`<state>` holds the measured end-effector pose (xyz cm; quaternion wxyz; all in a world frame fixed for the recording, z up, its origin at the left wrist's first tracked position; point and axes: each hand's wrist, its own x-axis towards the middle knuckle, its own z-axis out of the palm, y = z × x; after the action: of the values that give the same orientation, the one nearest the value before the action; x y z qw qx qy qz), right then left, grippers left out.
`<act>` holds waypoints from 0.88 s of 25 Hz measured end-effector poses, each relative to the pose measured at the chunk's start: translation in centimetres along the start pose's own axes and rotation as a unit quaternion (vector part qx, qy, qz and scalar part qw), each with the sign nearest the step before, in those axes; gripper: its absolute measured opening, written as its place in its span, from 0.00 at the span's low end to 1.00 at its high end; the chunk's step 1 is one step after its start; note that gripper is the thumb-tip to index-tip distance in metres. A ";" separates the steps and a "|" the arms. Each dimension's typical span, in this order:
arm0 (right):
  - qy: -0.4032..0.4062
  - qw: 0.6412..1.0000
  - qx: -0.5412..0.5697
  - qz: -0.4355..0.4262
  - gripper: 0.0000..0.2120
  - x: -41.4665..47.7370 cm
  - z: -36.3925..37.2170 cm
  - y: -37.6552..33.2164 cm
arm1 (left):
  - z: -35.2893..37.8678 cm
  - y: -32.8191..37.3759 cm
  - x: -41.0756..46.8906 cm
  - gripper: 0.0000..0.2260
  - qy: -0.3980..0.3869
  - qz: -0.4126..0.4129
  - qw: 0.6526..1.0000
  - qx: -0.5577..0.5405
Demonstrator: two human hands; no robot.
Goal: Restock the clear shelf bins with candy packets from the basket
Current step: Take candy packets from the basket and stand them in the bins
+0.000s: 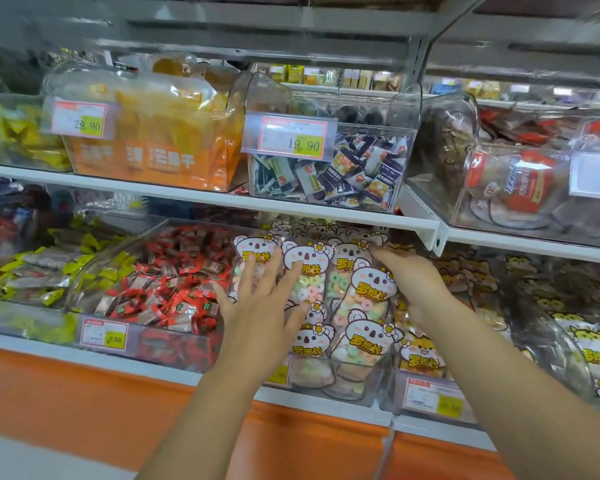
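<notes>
Tidying looks to be the step in hand: at the near bin [374, 386] on the lower shelf, the left grip [257, 299] lies spread flat, fingers apart and straight, on the packets [369, 336], while the right grip [409, 282], also uncurled, presses its fingers on those at the bin's right side, and neither holds anything. The next move, I judge, calls for settling the packets in rows, then fetching more from the basket, which is out of view. Farther up, the upper shelf [201, 197] carries other filled bins.
</notes>
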<state>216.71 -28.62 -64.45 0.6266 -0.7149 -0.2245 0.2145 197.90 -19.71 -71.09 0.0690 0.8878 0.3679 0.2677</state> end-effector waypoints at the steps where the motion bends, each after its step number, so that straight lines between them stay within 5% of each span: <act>1: 0.007 1.000 0.013 -0.003 0.10 0.2 0.1 -0.1 | 0.1 0.2 0.1 0.26 -0.006 -0.001 1.000 -0.003; 5: 0.063 0.996 0.062 -0.009 0.05 0.9 0.1 0.1 | 0.6 0.6 0.6 0.26 -0.013 0.003 1.000 0.019; 8: 0.021 0.998 0.055 0.016 0.05 1.3 -0.2 1.1 | 1.0 0.5 0.9 0.26 0.000 0.003 0.999 0.032; 18: -0.043 0.998 -0.035 -0.020 0.21 -2.1 -4.1 3.3 | 1.7 0.5 1.0 0.26 0.114 0.034 0.992 0.036; 22: -0.053 0.994 -0.074 -0.058 0.09 -3.7 -4.5 3.7 | 1.1 -0.4 0.7 0.26 0.115 -0.004 0.993 0.001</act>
<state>216.61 -34.83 -67.46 0.5702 -0.7327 -0.3143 0.1981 198.64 -18.84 -71.80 0.0261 0.8500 0.3769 0.3670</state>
